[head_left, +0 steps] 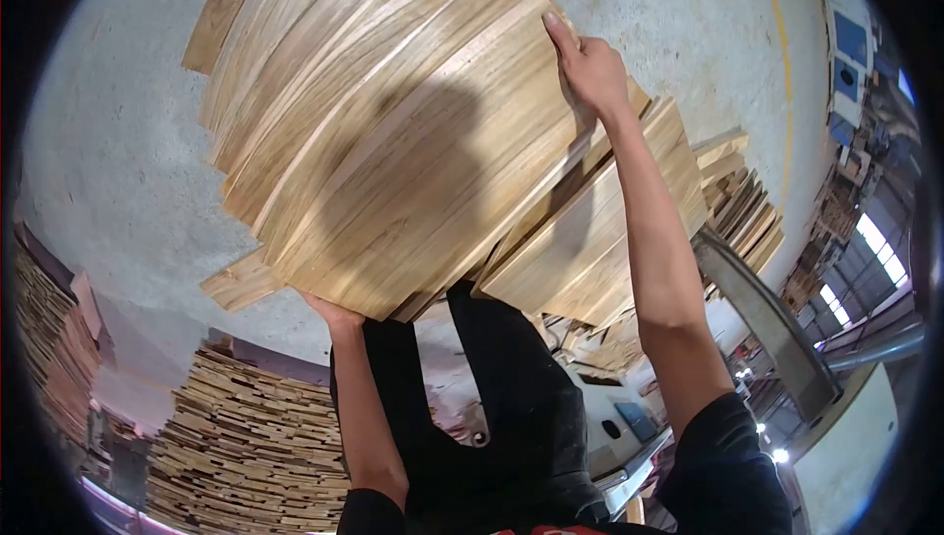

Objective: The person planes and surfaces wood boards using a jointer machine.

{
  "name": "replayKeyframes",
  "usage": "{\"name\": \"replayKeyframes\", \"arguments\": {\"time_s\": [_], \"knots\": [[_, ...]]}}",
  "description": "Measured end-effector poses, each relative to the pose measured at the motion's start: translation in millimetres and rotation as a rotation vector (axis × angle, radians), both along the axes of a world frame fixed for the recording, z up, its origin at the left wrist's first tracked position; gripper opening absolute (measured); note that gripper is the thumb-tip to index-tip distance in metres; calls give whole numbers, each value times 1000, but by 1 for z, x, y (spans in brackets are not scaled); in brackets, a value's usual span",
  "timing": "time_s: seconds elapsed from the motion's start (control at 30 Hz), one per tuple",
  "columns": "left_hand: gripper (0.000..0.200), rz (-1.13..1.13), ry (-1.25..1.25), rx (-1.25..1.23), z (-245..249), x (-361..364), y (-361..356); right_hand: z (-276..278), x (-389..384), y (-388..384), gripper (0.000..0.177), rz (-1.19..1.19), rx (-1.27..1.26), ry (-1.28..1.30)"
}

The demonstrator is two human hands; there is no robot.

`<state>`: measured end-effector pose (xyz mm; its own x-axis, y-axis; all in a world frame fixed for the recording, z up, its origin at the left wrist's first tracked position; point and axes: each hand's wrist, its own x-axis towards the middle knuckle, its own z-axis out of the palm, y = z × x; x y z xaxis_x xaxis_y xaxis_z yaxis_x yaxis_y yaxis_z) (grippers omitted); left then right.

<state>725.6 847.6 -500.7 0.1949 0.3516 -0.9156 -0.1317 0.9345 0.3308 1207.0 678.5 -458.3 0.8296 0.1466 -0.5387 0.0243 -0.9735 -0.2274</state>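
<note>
A wide wooden panel (423, 161) lies tilted over a fanned row of similar boards (285, 53). My right hand (595, 73) grips its upper right edge, thumb on top and fingers out of sight beneath. At the lower left corner my left hand (332, 313) holds the panel's near edge, its fingers mostly hidden under the wood. A shadow falls across the panel's middle. Just right of it, another stack of panels (580, 250) rests under my right forearm.
Stacked wood strips (246, 437) stand at the lower left, with more strips (752, 215) at the right. A metal beam (767, 324) and a pale machine (855, 437) are at the lower right. Grey floor (128, 142) surrounds the boards.
</note>
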Motion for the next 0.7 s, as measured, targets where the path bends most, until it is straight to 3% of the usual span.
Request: {"name": "replayKeyframes", "arguments": {"time_s": [0.2, 0.37, 0.47, 0.57, 0.67, 0.7], "knots": [[95, 4, 146, 42, 11, 25, 17, -1, 13, 20, 109, -6, -33, -8], [95, -1, 127, 65, 2, 20, 36, -7, 15, 32, 109, 29, -17, -69], [92, 15, 110, 42, 10, 24, 44, 13, 12, 42, 106, 162, -66, -2], [86, 4, 122, -8, 1, 13, 43, 5, 13, 42, 98, 288, -186, -145], [83, 42, 162, 14, -10, 0, 39, -3, 28, 34, 88, 249, 114, 32], [82, 65, 172, 37, -15, 1, 38, -21, 36, 27, 81, 81, 280, 191]]}}
